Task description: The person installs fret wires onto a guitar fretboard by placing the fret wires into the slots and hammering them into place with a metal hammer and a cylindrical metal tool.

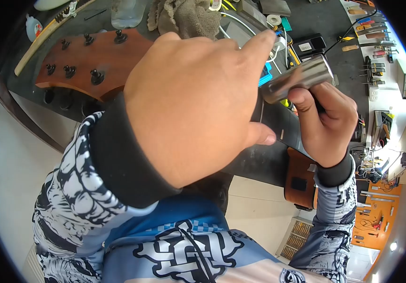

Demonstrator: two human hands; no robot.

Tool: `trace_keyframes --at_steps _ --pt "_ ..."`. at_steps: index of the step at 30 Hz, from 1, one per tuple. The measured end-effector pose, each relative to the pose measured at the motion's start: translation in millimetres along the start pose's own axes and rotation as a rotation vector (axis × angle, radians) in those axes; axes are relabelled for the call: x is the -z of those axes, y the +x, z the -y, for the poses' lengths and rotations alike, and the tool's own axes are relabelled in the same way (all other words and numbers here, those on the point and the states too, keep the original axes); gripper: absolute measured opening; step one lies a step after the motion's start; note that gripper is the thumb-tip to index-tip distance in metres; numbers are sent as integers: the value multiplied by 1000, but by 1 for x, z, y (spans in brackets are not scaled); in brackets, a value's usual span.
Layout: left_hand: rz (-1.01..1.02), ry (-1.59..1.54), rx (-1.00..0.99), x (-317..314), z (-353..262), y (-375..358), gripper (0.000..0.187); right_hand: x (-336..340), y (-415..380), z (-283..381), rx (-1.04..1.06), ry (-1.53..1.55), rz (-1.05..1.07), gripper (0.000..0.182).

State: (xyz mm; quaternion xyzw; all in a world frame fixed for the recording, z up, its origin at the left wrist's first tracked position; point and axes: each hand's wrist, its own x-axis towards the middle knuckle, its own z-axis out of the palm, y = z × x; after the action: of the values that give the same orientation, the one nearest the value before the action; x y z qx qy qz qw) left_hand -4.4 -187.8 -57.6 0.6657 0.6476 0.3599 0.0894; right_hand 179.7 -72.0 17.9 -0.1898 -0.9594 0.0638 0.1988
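My left hand (193, 104) is large in the middle, back up, with index finger and thumb spread apart; its other fingers are mostly hidden. Nothing shows in its grip. To its right, my right hand (328, 113) pinches a shiny metal cylinder (299, 79) between thumb and fingers. The cylinder is tilted, its lower left end near my left index finger. A brown wooden guitar headstock (80, 59) with black tuning pegs lies left of my left hand, which hides part of it. Part of a brown body (301, 178) shows below my right hand.
The dark bench (259, 165) runs beneath both hands. A crumpled towel (184, 19), a clear container (128, 13), cables and a black box (309, 46) lie at the back. Tools (377, 40) line the right side, and an orange tool board (375, 212) stands at lower right.
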Motion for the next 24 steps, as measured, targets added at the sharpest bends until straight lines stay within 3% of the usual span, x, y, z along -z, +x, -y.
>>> trace_keyframes --at_steps 1,3,5,7,9,11,17,24 --pt "-13 -15 -17 -1 1 0 102 0 -1 -2 22 -78 57 12" --pt "-28 -24 -29 0 2 -2 98 -5 -1 -7 70 -6 -30 12" --pt "-41 -27 -34 1 1 -2 91 -6 -4 -4 -33 45 -7 12" --pt "-28 -19 -55 1 1 -1 84 5 -4 -18 70 -52 1 19" --pt "-23 -10 -68 4 0 2 78 16 -5 -25 -178 108 -256 29" --pt "104 31 -73 10 -2 5 67 23 -7 -47 -218 55 -412 37" --pt "217 -36 -69 17 -5 14 71 23 -46 -109 -309 23 -299 38" --pt "267 59 -219 29 4 16 79 21 -75 -97 -356 60 -134 33"
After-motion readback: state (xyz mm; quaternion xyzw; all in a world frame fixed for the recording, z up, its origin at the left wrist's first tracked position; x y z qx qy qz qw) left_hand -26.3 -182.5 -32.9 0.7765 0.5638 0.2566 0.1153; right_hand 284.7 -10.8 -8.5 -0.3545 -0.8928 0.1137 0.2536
